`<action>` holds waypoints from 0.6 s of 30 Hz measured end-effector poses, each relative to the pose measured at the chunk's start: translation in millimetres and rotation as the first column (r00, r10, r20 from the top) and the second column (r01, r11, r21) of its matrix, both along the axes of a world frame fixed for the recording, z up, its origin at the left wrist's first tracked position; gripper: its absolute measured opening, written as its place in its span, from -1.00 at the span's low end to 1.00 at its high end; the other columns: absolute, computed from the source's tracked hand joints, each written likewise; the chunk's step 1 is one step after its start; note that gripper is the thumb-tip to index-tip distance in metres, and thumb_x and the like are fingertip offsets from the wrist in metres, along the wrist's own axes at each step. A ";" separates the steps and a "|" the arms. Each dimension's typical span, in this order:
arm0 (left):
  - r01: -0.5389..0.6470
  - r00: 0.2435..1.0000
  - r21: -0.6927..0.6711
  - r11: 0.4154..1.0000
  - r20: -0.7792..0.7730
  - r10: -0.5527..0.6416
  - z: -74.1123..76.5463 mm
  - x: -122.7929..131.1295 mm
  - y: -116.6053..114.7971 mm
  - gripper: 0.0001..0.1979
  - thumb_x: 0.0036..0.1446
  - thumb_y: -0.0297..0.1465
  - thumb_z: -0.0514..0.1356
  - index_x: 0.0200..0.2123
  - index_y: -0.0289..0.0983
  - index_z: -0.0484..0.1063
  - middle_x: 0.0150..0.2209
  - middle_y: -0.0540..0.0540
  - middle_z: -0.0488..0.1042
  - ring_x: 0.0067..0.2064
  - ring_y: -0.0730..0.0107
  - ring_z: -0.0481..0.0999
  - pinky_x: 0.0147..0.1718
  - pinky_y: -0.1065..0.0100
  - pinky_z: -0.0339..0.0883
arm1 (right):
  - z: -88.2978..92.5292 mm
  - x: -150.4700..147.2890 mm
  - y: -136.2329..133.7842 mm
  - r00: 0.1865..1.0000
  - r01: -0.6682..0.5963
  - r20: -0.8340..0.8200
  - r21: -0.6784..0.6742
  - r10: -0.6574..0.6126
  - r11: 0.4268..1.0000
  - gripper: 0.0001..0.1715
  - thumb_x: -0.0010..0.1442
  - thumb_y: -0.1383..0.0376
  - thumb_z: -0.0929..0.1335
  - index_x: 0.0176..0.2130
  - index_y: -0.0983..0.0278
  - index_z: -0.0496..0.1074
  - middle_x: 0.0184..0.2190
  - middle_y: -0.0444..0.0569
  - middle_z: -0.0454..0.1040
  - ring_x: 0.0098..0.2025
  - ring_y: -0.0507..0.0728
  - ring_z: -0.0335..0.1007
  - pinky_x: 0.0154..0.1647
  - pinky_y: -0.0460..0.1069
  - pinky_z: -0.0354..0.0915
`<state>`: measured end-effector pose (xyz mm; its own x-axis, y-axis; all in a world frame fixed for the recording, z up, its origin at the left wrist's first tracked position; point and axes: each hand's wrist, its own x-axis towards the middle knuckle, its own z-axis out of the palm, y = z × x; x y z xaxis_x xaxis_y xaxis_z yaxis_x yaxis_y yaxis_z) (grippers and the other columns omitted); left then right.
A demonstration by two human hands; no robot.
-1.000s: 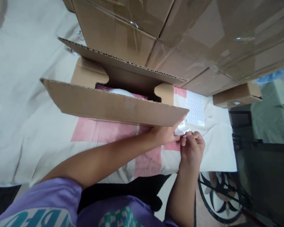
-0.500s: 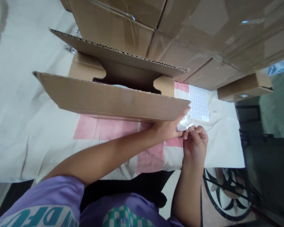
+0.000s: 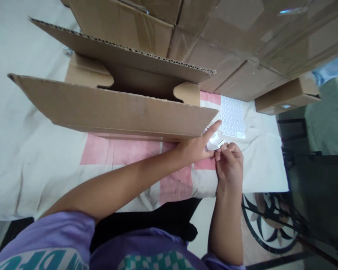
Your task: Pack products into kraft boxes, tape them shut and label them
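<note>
A glossy white object [image 3: 212, 142], its kind unclear, sits in the grip of my left hand [image 3: 193, 150], one finger stretched along its far side and the thumb on its near side. My right hand [image 3: 231, 159] is closed in a pinch on a small dark-edged label [image 3: 221, 143], which lies against the white object's right end. Just beyond the hands, a white sheet of small blue-outlined stickers [image 3: 232, 117] lies flat. An open cardboard box [image 3: 112, 110] stands to the left, its long flaps raised; the near flap partly covers the space by my left hand.
Taped cardboard cartons [image 3: 219, 45] are stacked along the back like a wall. A smaller carton [image 3: 287, 97] stands at the right rear, by the table edge. A white and pink cloth [image 3: 177, 183] covers the table. Dark metal furniture [image 3: 321, 187] is beyond the right edge.
The whole view has shifted, so box and hands appear slightly further left and higher. My hands keep nearly the same hold on the white object and the label.
</note>
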<state>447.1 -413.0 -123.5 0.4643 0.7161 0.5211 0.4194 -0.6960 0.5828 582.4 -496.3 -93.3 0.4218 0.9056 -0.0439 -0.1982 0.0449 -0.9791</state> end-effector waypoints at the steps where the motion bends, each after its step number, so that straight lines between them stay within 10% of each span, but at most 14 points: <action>1: -0.001 1.000 -0.004 1.000 -0.006 0.001 0.3 0.0 -0.2 -0.12 0.10 -0.04 0.33 0.40 -0.23 0.15 0.38 -0.40 0.21 0.14 -0.15 0.39 0.19 -0.10 0.24 | 0.1 0.2 0.1 1.000 -0.002 -0.001 0.000 0.002 1.000 -0.57 0.12 0.35 0.52 -0.50 0.24 0.21 -0.51 -0.22 0.41 -0.59 -0.08 0.27 -0.47 -0.13 0.26; 18: -0.018 0.996 -0.013 1.000 -0.083 0.017 8.0 -3.2 -1.1 -0.11 0.09 -0.01 0.34 0.39 -0.23 0.17 0.39 -0.37 0.19 0.31 -0.25 0.22 0.30 -0.17 0.12 | 2.2 -4.1 -0.1 1.000 0.009 0.026 0.006 -0.009 1.000 -0.55 0.15 0.36 0.49 -0.52 0.24 0.16 -0.50 -0.24 0.34 -0.58 -0.08 0.23 -0.45 -0.09 0.23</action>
<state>443.9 -414.1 -115.5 0.4931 0.7313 0.4713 0.4788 -0.6804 0.5548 578.3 -496.4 -91.1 0.4312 0.9018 -0.0278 -0.1726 0.0522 -0.9836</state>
